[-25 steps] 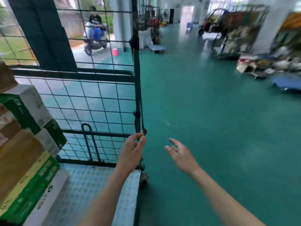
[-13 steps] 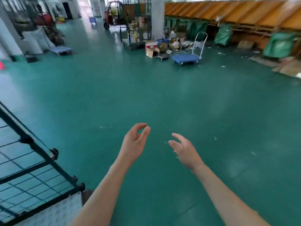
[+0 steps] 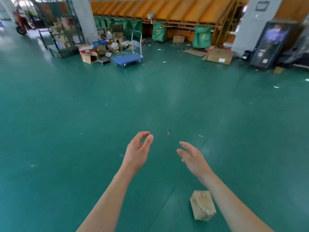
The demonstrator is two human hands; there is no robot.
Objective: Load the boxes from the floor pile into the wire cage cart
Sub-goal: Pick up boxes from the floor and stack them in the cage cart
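Note:
A small brown cardboard box (image 3: 202, 205) lies on the green floor (image 3: 83, 124) at the bottom of the view, just below my right forearm. My left hand (image 3: 138, 150) hovers in the air ahead of me with loosely curled fingers and holds nothing. Beside it, my right hand (image 3: 192, 157) is held out with relaxed, spread fingers, also empty. Neither hand touches the box. The wire cage cart I was loading is out of view.
A blue platform trolley (image 3: 127, 58) stands far ahead. Left of it lie scattered open cartons (image 3: 89, 56) and a loaded wire cage (image 3: 62, 36). Flattened cardboard (image 3: 218, 56) lies at the far right by a pillar. Green sacks and orange chutes line the back wall.
My view has swung right, away from the wire cage cart, which has left the frame. The small box on the floor has come into sight. Both hands stay empty and keep their pose.

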